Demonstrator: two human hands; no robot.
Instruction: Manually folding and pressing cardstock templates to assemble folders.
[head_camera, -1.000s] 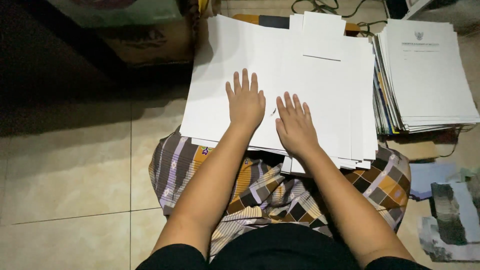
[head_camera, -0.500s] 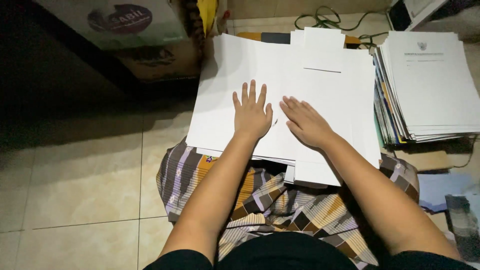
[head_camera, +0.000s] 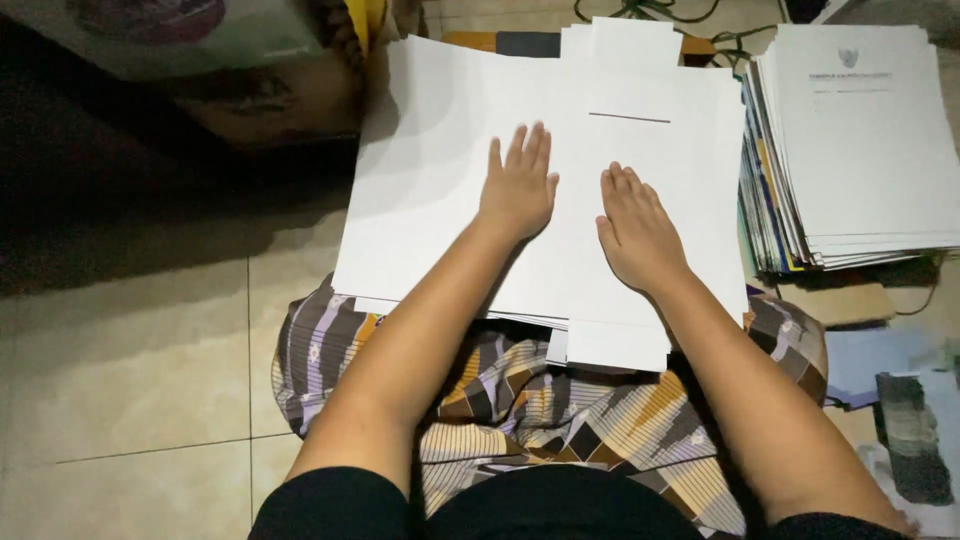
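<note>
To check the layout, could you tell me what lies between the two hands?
Only bare white sheet shows between the left hand and right hand in the head view.

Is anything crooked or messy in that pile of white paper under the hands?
Yes, a little. The white sheets under the left hand and right hand are not squared up: lower sheets stick out at the near edge over the patterned cloth. The stack of documents alongside is fanned, edges stepped.

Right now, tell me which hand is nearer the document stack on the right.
Right. The right hand lies flat on the white sheets, closer to the stack; the left hand lies farther away.
</note>
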